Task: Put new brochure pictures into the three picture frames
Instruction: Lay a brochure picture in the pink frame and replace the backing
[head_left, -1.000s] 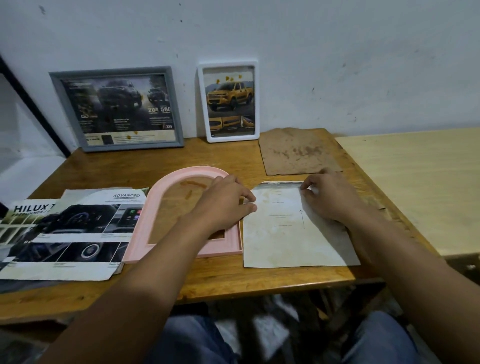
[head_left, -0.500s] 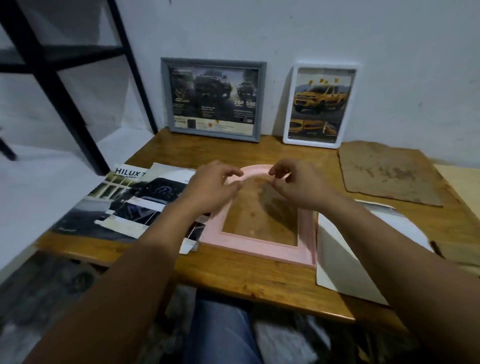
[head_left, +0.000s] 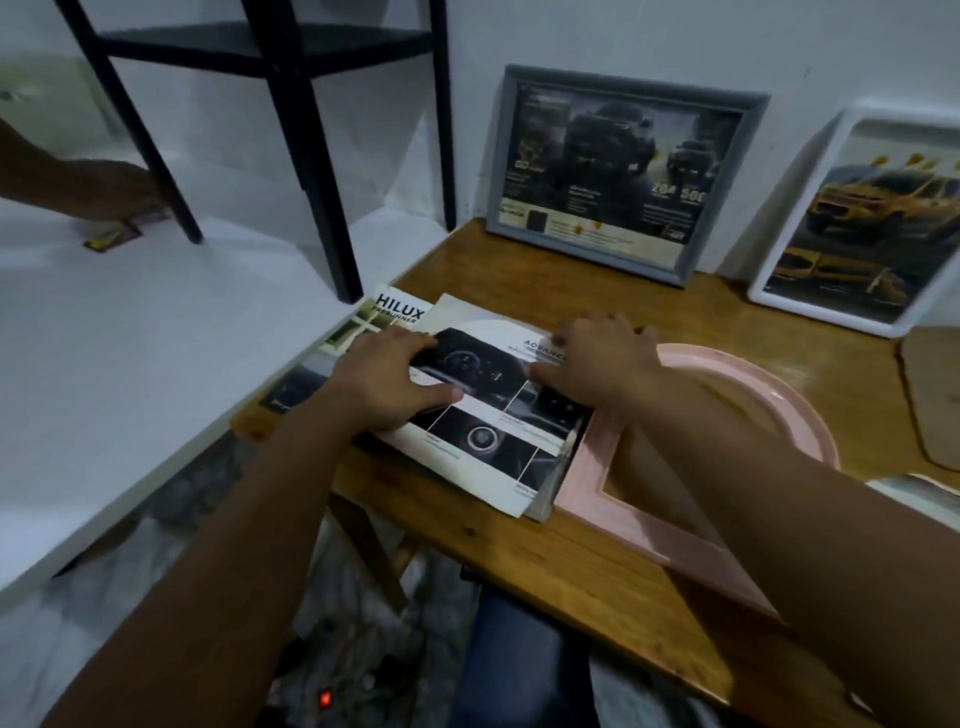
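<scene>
Brochure (top of stack) lies under both hands, beside pink frame.

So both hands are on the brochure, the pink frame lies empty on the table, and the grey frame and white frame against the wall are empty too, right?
Not quite. The head view shows the grey frame and white frame each already hold a car picture. The rest stands: both the left hand and right hand are on the brochure, and the pink frame lies empty on the table.

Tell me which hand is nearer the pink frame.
Right. The right hand rests on the brochure beside the pink frame; the left hand lies farther left.
</scene>
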